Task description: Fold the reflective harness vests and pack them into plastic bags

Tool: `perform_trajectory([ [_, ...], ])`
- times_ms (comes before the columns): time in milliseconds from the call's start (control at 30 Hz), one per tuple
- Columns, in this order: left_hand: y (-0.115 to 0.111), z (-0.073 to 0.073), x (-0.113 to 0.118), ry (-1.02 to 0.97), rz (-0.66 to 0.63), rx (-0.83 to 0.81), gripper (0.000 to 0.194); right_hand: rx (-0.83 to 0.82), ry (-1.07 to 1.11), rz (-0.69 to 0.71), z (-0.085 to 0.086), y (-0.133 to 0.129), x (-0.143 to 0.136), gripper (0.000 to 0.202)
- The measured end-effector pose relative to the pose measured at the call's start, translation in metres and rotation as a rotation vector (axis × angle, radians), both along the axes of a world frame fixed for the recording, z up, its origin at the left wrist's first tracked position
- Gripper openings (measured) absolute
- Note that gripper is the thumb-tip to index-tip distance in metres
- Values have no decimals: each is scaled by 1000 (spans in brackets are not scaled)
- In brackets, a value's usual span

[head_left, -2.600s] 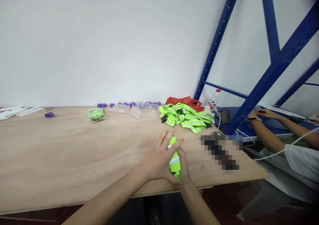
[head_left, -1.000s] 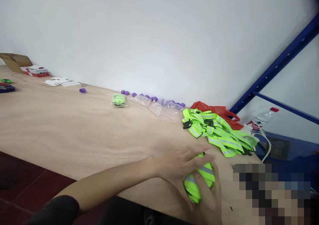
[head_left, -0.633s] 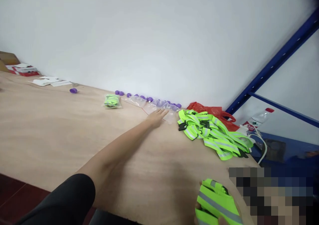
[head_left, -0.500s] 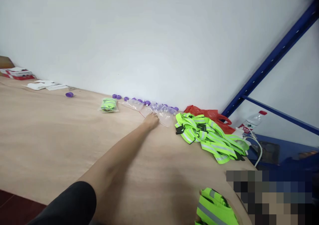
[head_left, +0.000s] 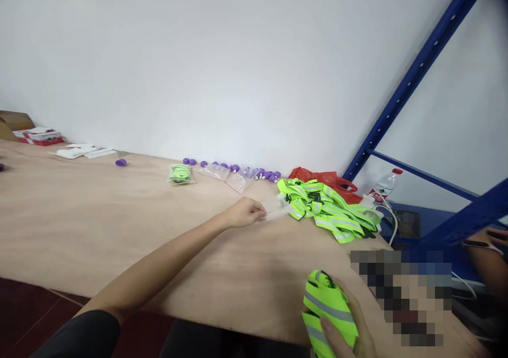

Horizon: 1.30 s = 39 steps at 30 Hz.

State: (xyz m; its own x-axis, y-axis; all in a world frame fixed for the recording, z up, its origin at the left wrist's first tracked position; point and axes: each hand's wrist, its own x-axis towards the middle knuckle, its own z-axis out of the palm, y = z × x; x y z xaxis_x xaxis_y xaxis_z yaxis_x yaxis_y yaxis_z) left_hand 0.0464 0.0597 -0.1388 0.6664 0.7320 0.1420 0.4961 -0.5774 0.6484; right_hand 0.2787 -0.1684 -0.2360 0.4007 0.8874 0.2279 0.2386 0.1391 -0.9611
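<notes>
My left hand (head_left: 245, 213) pinches the edge of a clear plastic bag (head_left: 278, 208), slightly blurred, over the middle of the table. Folded in my right hand (head_left: 349, 321), near the front edge, is a bundle of yellow-green reflective strap (head_left: 329, 308). A loose heap of the same straps (head_left: 331, 210) lies on the right, just beyond the bag. Other clear bags (head_left: 240, 179) rest by the wall beside several purple items (head_left: 270, 175). One bag with a folded strap inside (head_left: 180, 174) lies left of them.
Behind the straps is a red plastic bag (head_left: 325, 178), with a bottle (head_left: 386, 184) and a blue metal frame (head_left: 397, 101) at right. Papers (head_left: 85, 150) and a red-white box (head_left: 39, 136) lie far left. Another person's arm (head_left: 486, 249) shows at the right edge.
My left hand has drawn a clear bag off the pile by the wall, towards me and right. More of my right hand and its strap bundle shows. The view has shifted slightly.
</notes>
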Motion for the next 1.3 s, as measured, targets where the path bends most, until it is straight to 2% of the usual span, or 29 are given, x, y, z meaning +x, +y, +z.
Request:
perform_trajectory([
  [67,-20,1,-5,11,-88,-99,23,48,-128,28,7,2,-4,56],
  [167,-42,-3,-9,19,-177,-232,18,120,-335,153,19,2,-10,48],
  [300,-58,-15,-7,-5,-225,-379,24,141,-511,286,34,-2,-22,50],
  [400,-64,-23,-3,-52,-254,-454,18,142,-643,382,42,-3,-29,53],
  [500,-67,-29,2,-133,-281,-516,8,161,-791,448,44,1,-32,60],
  [700,-66,-39,4,-315,-299,-664,24,131,-1085,463,39,7,-35,69],
  [800,-62,-39,0,-344,-290,-774,25,207,-1189,452,36,8,-37,68],
  [1000,-56,-38,-10,-354,-269,-968,29,392,-1209,430,31,15,-37,62],
  [1300,-57,-44,-7,-446,-377,-1081,42,394,-1227,440,39,19,-38,68],
])
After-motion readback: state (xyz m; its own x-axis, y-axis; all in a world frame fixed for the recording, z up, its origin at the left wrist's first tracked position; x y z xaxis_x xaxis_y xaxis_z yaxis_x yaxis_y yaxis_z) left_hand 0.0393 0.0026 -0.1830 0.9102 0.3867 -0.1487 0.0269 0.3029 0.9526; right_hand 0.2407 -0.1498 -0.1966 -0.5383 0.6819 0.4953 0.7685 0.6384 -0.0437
